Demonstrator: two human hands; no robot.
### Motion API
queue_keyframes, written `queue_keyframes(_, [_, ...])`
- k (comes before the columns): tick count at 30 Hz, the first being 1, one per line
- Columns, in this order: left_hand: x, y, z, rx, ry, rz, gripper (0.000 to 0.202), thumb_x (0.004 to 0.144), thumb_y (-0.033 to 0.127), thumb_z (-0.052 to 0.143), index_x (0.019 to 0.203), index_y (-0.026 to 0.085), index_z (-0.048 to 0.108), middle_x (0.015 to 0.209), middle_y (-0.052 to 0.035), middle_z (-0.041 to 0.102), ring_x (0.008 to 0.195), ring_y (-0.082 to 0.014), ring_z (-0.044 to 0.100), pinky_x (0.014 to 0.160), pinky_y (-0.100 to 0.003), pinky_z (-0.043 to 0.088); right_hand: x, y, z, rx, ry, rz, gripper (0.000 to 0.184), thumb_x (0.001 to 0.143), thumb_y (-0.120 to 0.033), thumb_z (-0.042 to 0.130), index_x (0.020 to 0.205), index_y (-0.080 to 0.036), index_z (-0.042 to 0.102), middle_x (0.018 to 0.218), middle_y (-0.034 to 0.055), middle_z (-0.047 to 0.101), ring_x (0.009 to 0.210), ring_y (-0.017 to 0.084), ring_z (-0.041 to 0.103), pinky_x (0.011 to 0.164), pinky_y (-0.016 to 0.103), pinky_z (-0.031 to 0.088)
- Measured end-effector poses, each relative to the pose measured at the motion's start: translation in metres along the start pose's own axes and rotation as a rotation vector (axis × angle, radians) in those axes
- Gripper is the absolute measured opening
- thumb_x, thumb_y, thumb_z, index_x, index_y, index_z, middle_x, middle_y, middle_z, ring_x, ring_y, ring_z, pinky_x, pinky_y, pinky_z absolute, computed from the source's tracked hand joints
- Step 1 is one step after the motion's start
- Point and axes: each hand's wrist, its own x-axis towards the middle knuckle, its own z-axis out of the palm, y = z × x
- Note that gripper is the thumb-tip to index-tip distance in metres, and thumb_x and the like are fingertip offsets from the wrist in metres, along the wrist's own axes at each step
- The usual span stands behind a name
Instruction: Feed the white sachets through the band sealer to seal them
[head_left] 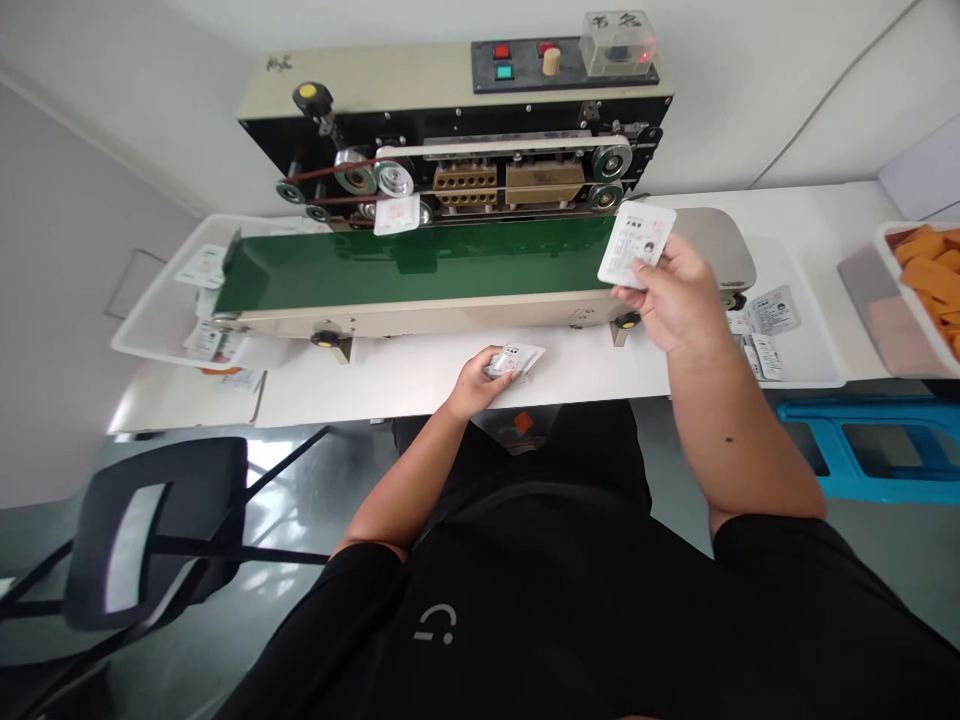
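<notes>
My right hand (671, 290) pinches a white printed packet (637, 240) by its lower edge, raised over the right end of the green conveyor belt (315, 270). Lower down, near the table's front edge, my left hand (480, 383) grips a few similar packets (516, 358). Another packet (397, 214) sits at the rollers on the left part of the band sealing machine (360, 85), its lower part hanging over the belt. What the packets contain is hard to make out.
White bins of packets stand at the left (142, 325) and right (814, 350). A box of orange pieces (930, 275) is at far right, above a blue stool (885, 450). A black chair (165, 530) stands at lower left.
</notes>
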Motion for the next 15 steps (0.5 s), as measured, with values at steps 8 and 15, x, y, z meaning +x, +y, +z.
queue_keyframes(8, [-0.001, 0.004, 0.001, 0.007, 0.004, 0.017, 0.047, 0.086, 0.052, 0.084, 0.117, 0.018, 0.074, 0.110, -0.0091, 0.077, 0.096, -0.0216, 0.073, 0.084, -0.030, 0.058, 0.062, -0.038, -0.022, -0.029, 0.173, 0.250, 0.014, 0.104, -0.012, 0.069, 0.114, -0.003, 0.070, 0.113, 0.0184, 0.077, 0.074, 0.006, 0.071, 0.076, 0.021, 0.060])
queue_keyframes(15, [-0.001, 0.004, 0.000, -0.004, 0.004, 0.012, 0.045, 0.085, 0.051, 0.085, 0.114, 0.019, 0.074, 0.107, -0.0083, 0.078, 0.092, -0.0208, 0.073, 0.079, -0.029, 0.057, 0.084, -0.036, 0.008, 0.043, 0.195, 0.349, 0.005, 0.108, -0.008, 0.061, 0.111, -0.005, 0.064, 0.096, 0.0105, 0.075, 0.069, 0.006, 0.072, 0.070, 0.017, 0.059])
